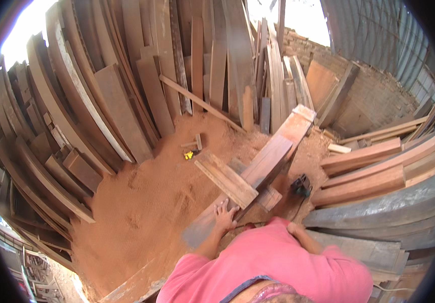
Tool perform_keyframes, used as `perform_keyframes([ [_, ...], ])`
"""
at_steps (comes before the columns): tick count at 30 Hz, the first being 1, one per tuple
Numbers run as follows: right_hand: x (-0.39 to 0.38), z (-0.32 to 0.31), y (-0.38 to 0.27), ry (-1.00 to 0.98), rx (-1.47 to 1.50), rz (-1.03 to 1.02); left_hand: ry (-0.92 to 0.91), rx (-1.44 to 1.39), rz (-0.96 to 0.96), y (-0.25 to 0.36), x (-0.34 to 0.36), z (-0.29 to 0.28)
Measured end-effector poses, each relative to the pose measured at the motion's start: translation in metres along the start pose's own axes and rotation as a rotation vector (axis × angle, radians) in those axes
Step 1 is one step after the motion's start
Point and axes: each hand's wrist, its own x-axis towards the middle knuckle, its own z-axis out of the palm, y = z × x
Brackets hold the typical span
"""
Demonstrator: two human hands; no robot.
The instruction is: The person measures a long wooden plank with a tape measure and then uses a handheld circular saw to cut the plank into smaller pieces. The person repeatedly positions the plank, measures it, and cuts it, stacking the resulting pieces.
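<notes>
My left hand (224,216) lies on a long reddish-brown plank (267,160), its fingers spread near the plank's close end. A shorter, paler board (226,177) rests crosswise over the plank, just beyond my fingertips. At the hem of my pink shirt, my right hand (293,229) is bent in near my waist; its fingers are mostly hidden by the cloth. To the right of the plank sits a dark green and black power tool (301,186), whose kind I cannot make out. A short wood block (269,198) sticks out beneath the plank.
Sawdust (141,212) covers the ground at left. On it lie a small yellow-and-black object (189,155) and wood scraps (198,141). Many tall boards (124,108) lean along the left and back. Stacked beams (374,179) crowd the right, before a brick wall (379,96).
</notes>
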Motion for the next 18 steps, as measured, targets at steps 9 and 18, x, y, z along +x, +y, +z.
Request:
perform_keyframes([
  [9, 0.067, 0.076, 0.055, -0.177, -0.339, -0.161, -0.042, -0.037, 0.0, 0.01, -0.002, -0.007],
  [18, 0.044, 0.109, 0.089, -0.036, -0.104, -0.043, -0.02, -0.023, 0.005, 0.008, -0.003, -0.008],
])
